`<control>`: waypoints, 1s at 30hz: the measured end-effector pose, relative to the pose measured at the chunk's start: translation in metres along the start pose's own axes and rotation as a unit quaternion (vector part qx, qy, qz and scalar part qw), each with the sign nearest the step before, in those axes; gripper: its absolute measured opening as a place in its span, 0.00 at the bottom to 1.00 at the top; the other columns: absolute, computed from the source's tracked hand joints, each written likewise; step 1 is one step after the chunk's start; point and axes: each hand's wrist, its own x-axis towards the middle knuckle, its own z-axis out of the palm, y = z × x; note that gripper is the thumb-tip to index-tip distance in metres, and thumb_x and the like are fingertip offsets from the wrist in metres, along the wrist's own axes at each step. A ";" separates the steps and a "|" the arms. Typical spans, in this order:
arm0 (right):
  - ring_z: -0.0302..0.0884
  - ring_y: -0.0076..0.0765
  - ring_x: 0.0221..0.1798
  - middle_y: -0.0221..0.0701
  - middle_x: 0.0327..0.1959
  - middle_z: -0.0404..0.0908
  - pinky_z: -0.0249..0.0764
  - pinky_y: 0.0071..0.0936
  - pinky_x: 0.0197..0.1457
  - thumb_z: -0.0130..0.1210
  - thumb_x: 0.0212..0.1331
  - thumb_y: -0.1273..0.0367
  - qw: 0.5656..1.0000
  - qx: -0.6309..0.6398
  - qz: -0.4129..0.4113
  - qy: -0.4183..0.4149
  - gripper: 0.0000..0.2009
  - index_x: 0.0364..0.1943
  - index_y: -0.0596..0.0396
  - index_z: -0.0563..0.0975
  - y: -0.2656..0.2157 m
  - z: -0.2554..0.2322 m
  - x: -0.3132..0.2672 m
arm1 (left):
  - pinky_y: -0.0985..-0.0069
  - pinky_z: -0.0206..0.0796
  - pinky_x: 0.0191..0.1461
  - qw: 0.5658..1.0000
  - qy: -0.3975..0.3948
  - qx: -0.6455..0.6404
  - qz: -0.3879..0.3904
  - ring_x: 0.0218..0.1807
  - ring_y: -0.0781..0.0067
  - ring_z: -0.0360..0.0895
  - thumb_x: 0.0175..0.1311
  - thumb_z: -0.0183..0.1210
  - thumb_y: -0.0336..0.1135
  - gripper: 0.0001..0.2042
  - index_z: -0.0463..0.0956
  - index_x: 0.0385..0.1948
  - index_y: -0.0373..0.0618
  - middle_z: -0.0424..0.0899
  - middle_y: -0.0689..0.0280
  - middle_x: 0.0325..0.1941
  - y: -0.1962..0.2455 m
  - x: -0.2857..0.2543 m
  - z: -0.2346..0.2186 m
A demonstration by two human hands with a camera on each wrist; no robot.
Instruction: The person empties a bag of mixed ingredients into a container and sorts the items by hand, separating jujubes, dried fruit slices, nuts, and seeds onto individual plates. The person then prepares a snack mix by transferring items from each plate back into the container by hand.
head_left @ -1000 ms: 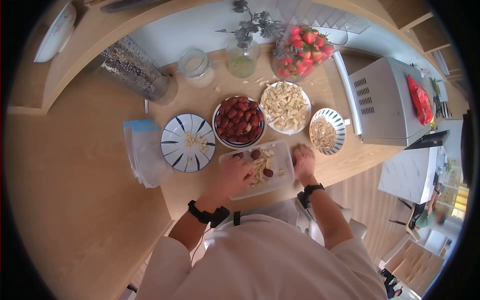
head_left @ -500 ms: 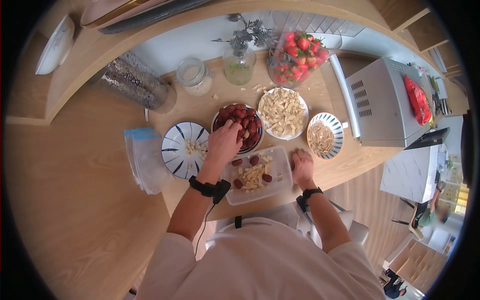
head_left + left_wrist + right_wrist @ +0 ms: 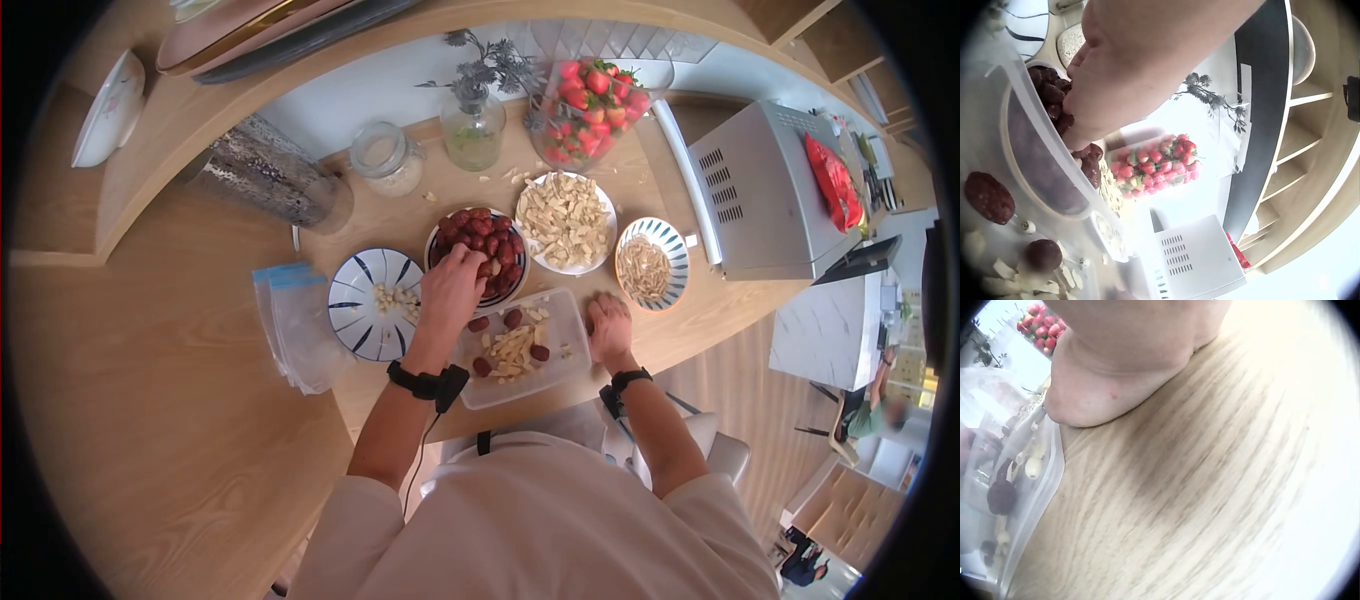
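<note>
My left hand (image 3: 450, 295) reaches over the bowl (image 3: 511, 297) of red dates (image 3: 484, 226), fingers bent down among them. Its fingertips are hidden in the left wrist view, and I cannot tell whether they pinch a date. Just in front of the bowl lies a clear plastic box (image 3: 566, 372), holding several dates, pale sliced strips (image 3: 515, 348) and a few round pale seeds (image 3: 1033, 467). My right hand (image 3: 608, 328) rests on the tabletop against the box's right side, fingers loosely bent and holding nothing.
Left of the dates is a striped plate (image 3: 352, 328) with pale seeds, then plastic bags (image 3: 300, 340). A plate of pale slices (image 3: 565, 222) and a bowl of shreds (image 3: 645, 265) stand to the right. Behind are a jar (image 3: 385, 160), vase (image 3: 474, 135) and strawberries (image 3: 595, 105).
My left hand has gone from inside the plastic box up to the bowl of dates and stays there. Another date shows at the box's left. My right hand remains beside the box.
</note>
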 end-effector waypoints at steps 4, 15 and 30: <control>0.72 0.52 0.48 0.40 0.39 0.75 0.68 0.45 0.53 0.58 0.49 0.62 1.000 0.006 0.006 -0.001 0.11 0.31 0.55 0.74 0.001 0.000 -0.001 | 0.70 0.71 0.40 0.992 0.003 -0.117 -0.041 0.36 0.67 0.80 0.55 0.67 0.32 0.16 0.77 0.45 0.48 0.81 0.66 0.38 0.009 -0.010 -0.016; 0.71 0.53 0.49 0.41 0.41 0.75 0.68 0.47 0.54 0.58 0.48 0.62 1.000 0.010 -0.003 0.005 0.13 0.32 0.56 0.75 0.001 0.001 -0.002 | 0.78 0.72 0.54 0.769 -0.077 -0.608 -0.182 0.47 0.76 0.80 0.67 0.57 0.26 0.14 0.72 0.52 0.35 0.83 0.64 0.45 0.013 -0.048 -0.014; 0.72 0.56 0.53 0.43 0.45 0.77 0.68 0.48 0.58 0.58 0.50 0.62 1.000 0.011 0.016 -0.014 0.13 0.36 0.57 0.76 0.002 0.005 -0.004 | 0.75 0.72 0.45 0.947 -0.157 -0.274 -0.063 0.39 0.72 0.82 0.55 0.68 0.37 0.20 0.77 0.49 0.47 0.85 0.66 0.44 0.046 -0.080 -0.028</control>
